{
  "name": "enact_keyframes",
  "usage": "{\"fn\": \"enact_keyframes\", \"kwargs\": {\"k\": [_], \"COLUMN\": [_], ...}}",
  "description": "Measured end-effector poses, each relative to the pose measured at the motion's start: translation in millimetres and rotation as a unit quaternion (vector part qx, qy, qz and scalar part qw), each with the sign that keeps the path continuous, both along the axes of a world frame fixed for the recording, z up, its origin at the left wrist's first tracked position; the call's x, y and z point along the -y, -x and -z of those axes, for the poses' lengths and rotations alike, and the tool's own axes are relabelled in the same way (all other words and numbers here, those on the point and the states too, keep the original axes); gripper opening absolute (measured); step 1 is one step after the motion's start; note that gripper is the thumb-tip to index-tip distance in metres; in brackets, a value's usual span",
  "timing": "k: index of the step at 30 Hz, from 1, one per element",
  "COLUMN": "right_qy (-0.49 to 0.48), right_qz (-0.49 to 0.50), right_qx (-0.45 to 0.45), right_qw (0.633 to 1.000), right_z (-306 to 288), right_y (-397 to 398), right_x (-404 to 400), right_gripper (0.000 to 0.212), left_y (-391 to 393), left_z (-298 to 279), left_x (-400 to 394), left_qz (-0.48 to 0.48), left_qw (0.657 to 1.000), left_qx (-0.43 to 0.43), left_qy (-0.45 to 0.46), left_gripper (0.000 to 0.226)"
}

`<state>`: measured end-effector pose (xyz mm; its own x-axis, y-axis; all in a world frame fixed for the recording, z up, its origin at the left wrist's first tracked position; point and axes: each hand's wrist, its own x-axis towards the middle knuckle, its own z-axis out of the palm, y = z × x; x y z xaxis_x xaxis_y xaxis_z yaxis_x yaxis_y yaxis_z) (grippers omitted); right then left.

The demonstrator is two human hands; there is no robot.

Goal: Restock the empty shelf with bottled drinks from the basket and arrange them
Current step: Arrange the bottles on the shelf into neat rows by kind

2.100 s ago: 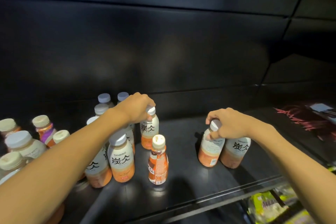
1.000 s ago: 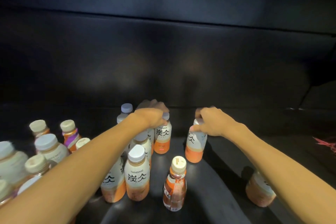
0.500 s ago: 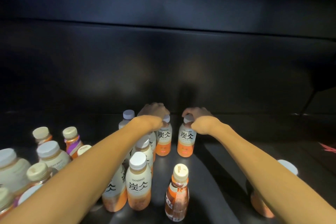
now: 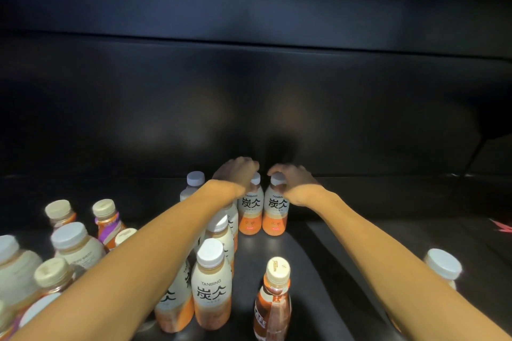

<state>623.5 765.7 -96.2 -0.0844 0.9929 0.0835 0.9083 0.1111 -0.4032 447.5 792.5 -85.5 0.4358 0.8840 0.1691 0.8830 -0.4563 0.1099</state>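
Head view: my left hand [image 4: 237, 173] grips the cap of one Tanbing bottle [image 4: 250, 209], my right hand [image 4: 293, 178] grips its neighbour [image 4: 275, 210]; the pair touch at 12 o'clock, back of shelf [image 4: 346, 257]. Rows filled at 9; one brown bottle [image 4: 273, 299] loose at 6. Roughly halfway; basket not visible.

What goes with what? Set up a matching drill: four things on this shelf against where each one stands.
Things:
1. right hand
2. brown slim bottle
3. purple-label bottle
4. white cap by the right forearm

Places:
A. far left, among the cream-capped bottles
B. near front, alone between the two forearms
C. on the cap of the right rear Tanbing bottle
D. right edge, partly hidden by the arm

Pairs: 1-C, 2-B, 3-A, 4-D
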Motion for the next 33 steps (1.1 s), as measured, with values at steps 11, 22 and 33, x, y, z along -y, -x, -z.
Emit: {"fn": "enact_keyframes", "kwargs": {"k": [11, 22, 33], "right_qy": [-0.026, -0.015, 0.066], "right_qz": [-0.004, 0.022, 0.071], "right_qx": [-0.001, 0.01, 0.14], "right_qw": [1.0, 1.0, 0.985], "right_z": [3.8, -3.4, -49.1], "right_y": [-1.7, -0.4, -55.4], "right_x": [-3.5, 4.5, 70.8], "right_gripper": [0.041, 0.051, 0.058], "left_y": [3.4, 0.4, -27.0], "left_z": [1.6, -0.9, -33.5], "left_x": [-4.1, 5.2, 40.7], "left_qz": [0.008, -0.007, 0.067], "left_qw": [0.999, 1.0, 0.997], "left_qx": [0.04, -0.018, -0.015], "left_qy": [0.015, -0.011, 0.032], "left_gripper": [0.038, 0.039, 0.034]}}
